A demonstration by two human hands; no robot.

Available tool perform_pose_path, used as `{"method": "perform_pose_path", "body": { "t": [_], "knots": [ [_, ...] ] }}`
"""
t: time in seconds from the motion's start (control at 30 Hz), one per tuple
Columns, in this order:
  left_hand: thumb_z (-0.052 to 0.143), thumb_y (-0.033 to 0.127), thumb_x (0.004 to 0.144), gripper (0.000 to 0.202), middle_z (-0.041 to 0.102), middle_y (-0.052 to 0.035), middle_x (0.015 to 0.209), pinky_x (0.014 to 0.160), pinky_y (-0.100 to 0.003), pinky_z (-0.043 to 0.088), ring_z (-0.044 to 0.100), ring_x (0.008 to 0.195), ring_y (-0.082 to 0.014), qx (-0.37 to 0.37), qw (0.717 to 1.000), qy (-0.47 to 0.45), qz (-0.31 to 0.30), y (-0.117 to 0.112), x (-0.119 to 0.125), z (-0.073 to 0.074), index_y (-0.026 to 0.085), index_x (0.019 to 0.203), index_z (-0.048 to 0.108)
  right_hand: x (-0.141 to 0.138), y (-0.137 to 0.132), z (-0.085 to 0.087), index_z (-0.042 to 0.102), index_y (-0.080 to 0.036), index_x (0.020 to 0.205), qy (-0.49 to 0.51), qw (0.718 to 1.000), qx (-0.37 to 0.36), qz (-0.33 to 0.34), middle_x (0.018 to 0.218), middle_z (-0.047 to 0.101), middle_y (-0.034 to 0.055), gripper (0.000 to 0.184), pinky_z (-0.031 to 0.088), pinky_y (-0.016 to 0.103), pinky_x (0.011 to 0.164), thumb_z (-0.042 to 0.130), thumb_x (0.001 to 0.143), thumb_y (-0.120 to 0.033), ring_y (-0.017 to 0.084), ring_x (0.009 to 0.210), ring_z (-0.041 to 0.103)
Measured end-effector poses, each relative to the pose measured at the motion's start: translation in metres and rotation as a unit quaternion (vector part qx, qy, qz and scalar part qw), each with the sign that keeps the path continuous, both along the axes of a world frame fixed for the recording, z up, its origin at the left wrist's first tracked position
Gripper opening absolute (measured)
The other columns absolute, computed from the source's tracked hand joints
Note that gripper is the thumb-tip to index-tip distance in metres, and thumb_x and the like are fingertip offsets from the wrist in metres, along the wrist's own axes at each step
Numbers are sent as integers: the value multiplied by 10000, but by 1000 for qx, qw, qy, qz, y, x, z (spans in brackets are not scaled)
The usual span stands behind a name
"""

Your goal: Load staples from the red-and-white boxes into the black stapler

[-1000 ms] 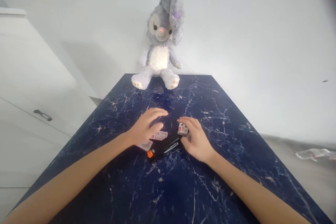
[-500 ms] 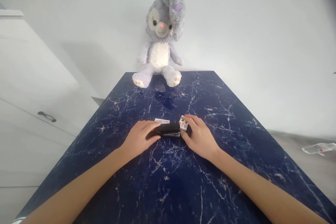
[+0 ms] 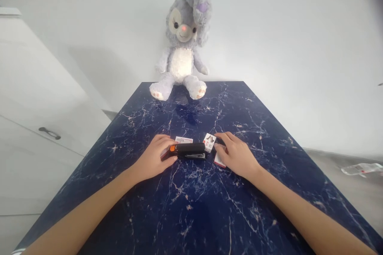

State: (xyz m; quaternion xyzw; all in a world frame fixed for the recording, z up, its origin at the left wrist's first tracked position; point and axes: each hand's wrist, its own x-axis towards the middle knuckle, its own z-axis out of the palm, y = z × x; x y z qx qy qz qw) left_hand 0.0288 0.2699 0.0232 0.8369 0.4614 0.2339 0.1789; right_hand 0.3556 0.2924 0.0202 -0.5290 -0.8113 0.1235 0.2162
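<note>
A black stapler [image 3: 190, 149] with an orange end lies crosswise on the dark blue table. My left hand [image 3: 154, 159] is open around its left end, thumb in front and fingers behind; part of a small box shows under the palm. To the right of the stapler is a small white box [image 3: 209, 142] with a dark picture and red print. My right hand [image 3: 235, 153] is open just right of it, fingertips near its edge. A second red-and-white box [image 3: 220, 160] sits partly hidden under that hand. Behind the stapler lies a flat white box [image 3: 183, 140].
A grey plush rabbit [image 3: 182, 63] sits at the far edge of the marbled table [image 3: 188, 207], against a white wall. A white cabinet [image 3: 30, 159] with a dark handle stands at the left. Clear plastic packaging [image 3: 360, 169] lies off the right side.
My right hand has shifted right, off the small white box, uncovering it and the red-edged box. My left hand has drawn back left, loosening from the stapler and baring its orange end.
</note>
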Motion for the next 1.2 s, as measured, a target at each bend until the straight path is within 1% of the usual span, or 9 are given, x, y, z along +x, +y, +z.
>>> {"method": "perform_pose_path", "body": {
  "t": [0.13,0.23,0.3,0.47,0.73,0.83,0.97,1.1,1.2],
  "knots": [
    [669,288,881,375,645,-111,1242,1011,-502,485,500,1268,-310,44,998,18,34,-1,0,-5,252,1252,626,23,-3,24,521,-256,1386,15,987,-103,126,1299,615,105,446,539,357,787,460,947,-205,226,939,663],
    [685,277,867,379,651,-112,1214,996,-498,493,527,1231,-309,74,996,29,37,-1,-1,-7,246,1241,631,36,-13,35,435,-293,1477,6,983,-126,136,1353,597,94,615,542,341,771,538,881,-181,225,953,664],
    [684,269,866,377,657,-110,1194,985,-492,499,538,1212,-307,85,995,32,30,-2,-1,-7,242,1238,629,38,-18,34,417,-298,1492,-4,985,-123,119,1291,634,89,647,536,334,732,590,872,-232,223,906,664],
    [644,264,892,361,656,-113,1194,976,-498,498,544,1192,-305,84,995,47,28,-5,3,-4,229,1248,596,30,-20,20,450,-267,1419,7,989,-112,96,1016,681,44,561,507,314,653,628,892,-344,185,745,628],
    [597,303,920,361,654,-113,1207,944,-479,514,567,1159,-298,42,998,47,30,-6,5,-3,221,1270,570,21,-28,21,588,-274,1214,-18,987,-75,138,1186,601,68,303,495,309,678,625,915,-304,176,808,623],
    [597,300,919,383,652,-107,1218,958,-479,505,560,1172,-297,38,998,47,23,-6,4,-4,231,1294,562,15,-34,26,609,-251,1080,-16,986,-72,149,1102,631,48,215,493,316,728,673,877,-278,194,865,625],
    [600,288,914,392,656,-99,1221,980,-484,489,550,1190,-297,48,998,40,22,-6,4,-5,242,1302,561,7,-44,36,593,-249,1052,-6,983,-104,148,956,641,13,197,444,279,613,678,884,-306,152,712,582],
    [594,255,898,397,661,-98,1221,994,-486,476,557,1179,-294,57,998,21,14,-7,4,-1,232,1293,565,2,-54,40,578,-236,1061,25,983,-66,172,973,637,28,208,436,276,625,672,888,-303,154,737,577],
    [511,152,872,400,667,-86,1199,954,-454,491,582,1121,-268,57,998,-17,31,-6,-1,3,225,1259,581,0,-58,33,568,-222,1003,14,978,-34,203,921,625,28,187,416,280,618,675,888,-324,157,715,554]
  ]
}}
